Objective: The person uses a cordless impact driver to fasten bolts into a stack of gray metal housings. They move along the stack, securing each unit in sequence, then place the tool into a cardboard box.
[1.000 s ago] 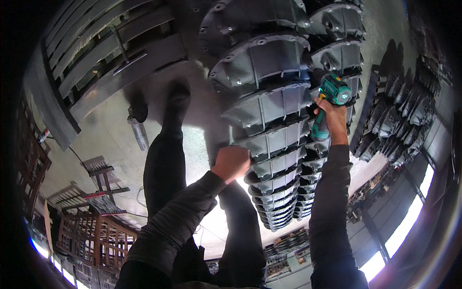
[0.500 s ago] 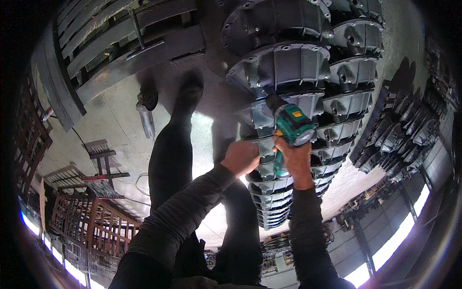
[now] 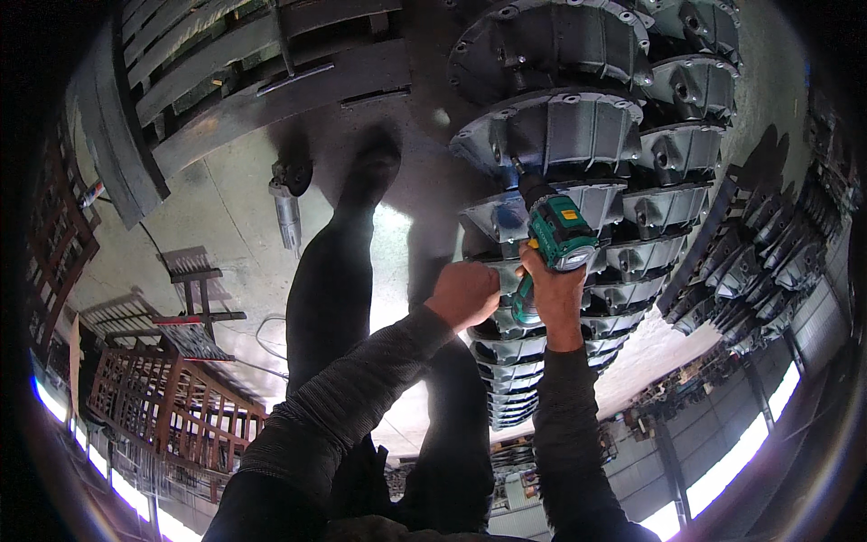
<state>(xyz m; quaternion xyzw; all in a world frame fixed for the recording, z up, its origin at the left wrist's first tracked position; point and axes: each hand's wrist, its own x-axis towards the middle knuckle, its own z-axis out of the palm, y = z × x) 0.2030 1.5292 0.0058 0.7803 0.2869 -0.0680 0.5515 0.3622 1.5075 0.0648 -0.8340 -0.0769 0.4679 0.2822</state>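
Note:
A green and black cordless drill (image 3: 562, 230) is in my right hand (image 3: 557, 294), whose fingers wrap round its grip. The drill's bit points away from me, up to a dark cast metal housing (image 3: 551, 131) with a flanged rim and bolt holes; whether the tip touches it I cannot tell. My left hand (image 3: 465, 294) is closed in a fist beside the stack, left of the drill; what it holds, if anything, is hidden. Many like housings stand nested in two long rows, the right-hand row (image 3: 673, 154) next to the first.
An angle grinder (image 3: 287, 212) lies on the concrete floor left of my leg. Dark slatted pallets (image 3: 262, 108) lie at the far left. Brown metal racks (image 3: 172, 397) stand at the lower left. More castings (image 3: 768, 253) are piled at the right. A cable (image 3: 262, 339) trails over the floor.
The view has shifted, so the scene sits a little lower and to the right. The drill's bit now shows against the nearer part of a housing. Both hands keep their closed grip.

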